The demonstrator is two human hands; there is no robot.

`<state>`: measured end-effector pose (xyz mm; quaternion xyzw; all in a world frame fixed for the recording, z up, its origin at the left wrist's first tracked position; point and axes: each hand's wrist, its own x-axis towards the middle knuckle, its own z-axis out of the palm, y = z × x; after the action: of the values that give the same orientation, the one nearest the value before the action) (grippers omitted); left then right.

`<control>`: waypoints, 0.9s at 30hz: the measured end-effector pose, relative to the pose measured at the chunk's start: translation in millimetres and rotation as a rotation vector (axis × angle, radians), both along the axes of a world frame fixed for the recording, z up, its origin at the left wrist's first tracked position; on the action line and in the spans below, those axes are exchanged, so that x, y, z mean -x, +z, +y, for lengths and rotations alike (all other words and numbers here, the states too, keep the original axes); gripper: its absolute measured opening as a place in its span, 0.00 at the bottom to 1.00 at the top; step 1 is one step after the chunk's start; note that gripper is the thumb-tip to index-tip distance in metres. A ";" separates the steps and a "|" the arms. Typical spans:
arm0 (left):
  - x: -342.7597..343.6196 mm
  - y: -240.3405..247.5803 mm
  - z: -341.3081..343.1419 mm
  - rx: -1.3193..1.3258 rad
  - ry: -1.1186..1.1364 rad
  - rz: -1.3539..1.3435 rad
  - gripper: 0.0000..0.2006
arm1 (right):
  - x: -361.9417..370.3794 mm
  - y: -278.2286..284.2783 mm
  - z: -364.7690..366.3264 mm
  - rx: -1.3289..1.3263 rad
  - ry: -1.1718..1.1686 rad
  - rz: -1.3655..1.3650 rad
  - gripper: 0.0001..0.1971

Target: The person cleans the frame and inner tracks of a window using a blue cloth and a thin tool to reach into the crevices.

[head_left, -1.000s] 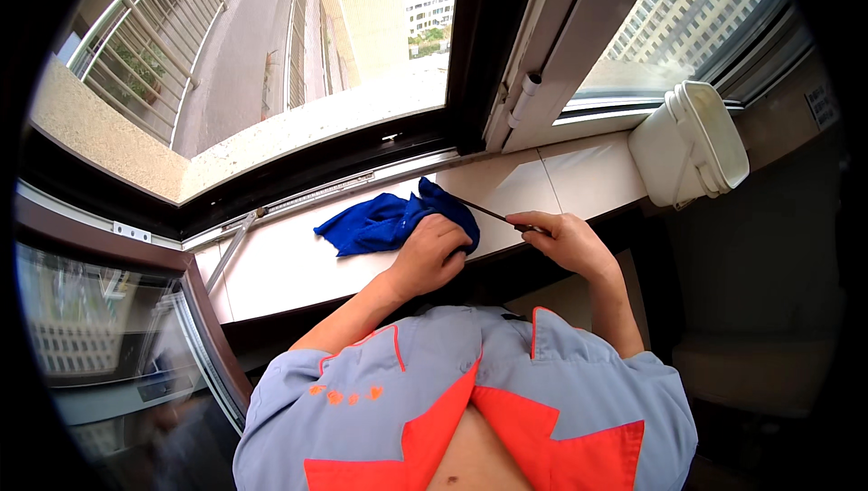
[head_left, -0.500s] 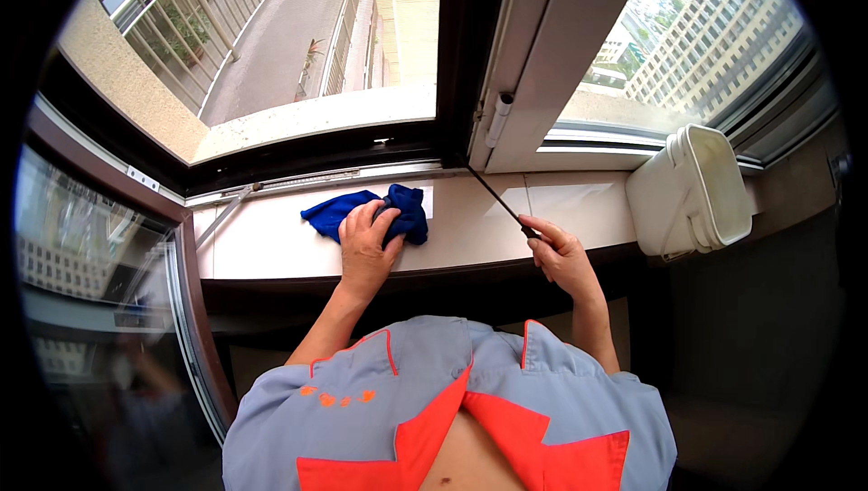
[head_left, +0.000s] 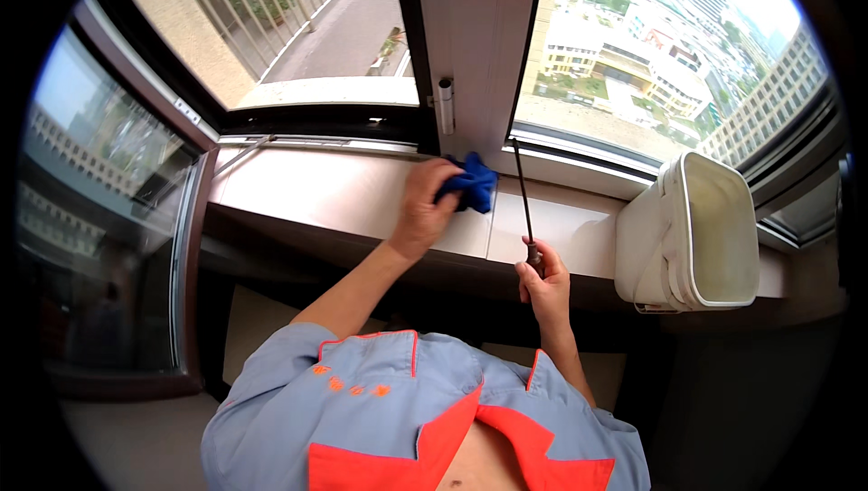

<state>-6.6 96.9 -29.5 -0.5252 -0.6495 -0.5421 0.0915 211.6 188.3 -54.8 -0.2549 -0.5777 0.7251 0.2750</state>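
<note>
The left hand [head_left: 423,211] presses a bunched blue cloth [head_left: 470,185] against the foot of the window post [head_left: 475,48], its fingers [head_left: 443,170] closed over the cloth to keep it wadded. The right hand [head_left: 542,287], fingers wrapped around the handle, holds a thin dark rod [head_left: 523,193] angled toward that corner. A white bucket [head_left: 692,233] lies right of them on the sill surface [head_left: 316,193].

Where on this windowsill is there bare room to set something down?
The long stretch of windowsill left of the left hand, up to the open window's frame, is bare. A smaller patch lies between the thin rod and the white bucket. Around the blue cloth and both hands it is crowded.
</note>
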 end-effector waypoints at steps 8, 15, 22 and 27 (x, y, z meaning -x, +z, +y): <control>-33.4 31.9 -54.3 0.339 0.108 0.287 0.25 | 39.6 1.3 13.4 -0.793 -0.142 -0.253 0.35; -6.5 130.2 -281.0 -0.031 0.824 0.646 0.20 | 58.9 -2.6 19.0 -1.074 -0.087 -0.575 0.16; -50.1 223.5 -484.9 -0.673 1.538 0.521 0.22 | 51.3 7.4 11.2 -0.721 -0.162 -0.131 0.09; -42.6 206.7 -486.5 -0.584 1.429 0.616 0.23 | 51.4 25.7 -14.2 -0.509 -0.075 0.065 0.07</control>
<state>36.0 -389.6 177.2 -0.0662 -0.6059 -0.3322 0.7199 160.1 174.1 -29.1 -0.1753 -0.7226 0.5535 0.3752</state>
